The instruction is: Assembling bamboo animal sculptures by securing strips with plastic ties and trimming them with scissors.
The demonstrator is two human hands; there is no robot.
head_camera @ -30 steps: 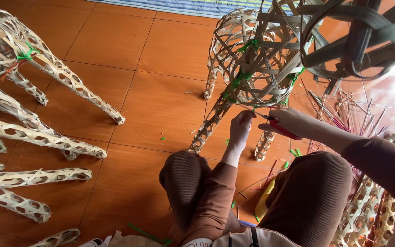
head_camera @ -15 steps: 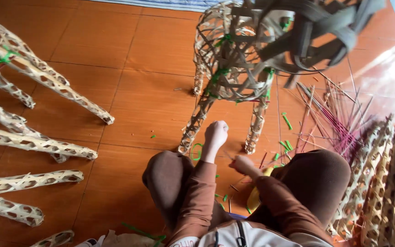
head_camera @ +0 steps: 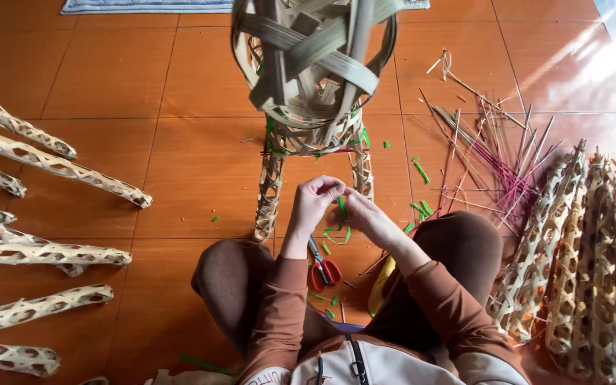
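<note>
Both hands meet just in front of the woven bamboo frame (head_camera: 308,93): left hand (head_camera: 313,203) and right hand (head_camera: 366,214) fingers seemingly pinched on 1 green strip (head_camera: 339,221). It could slip or snap; red-handled scissors (head_camera: 324,267) lie close beneath on the floor.

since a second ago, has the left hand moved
Yes. The left hand was up at the woven frame's leg; now it is lower, meeting the right hand on a green strip.
</note>
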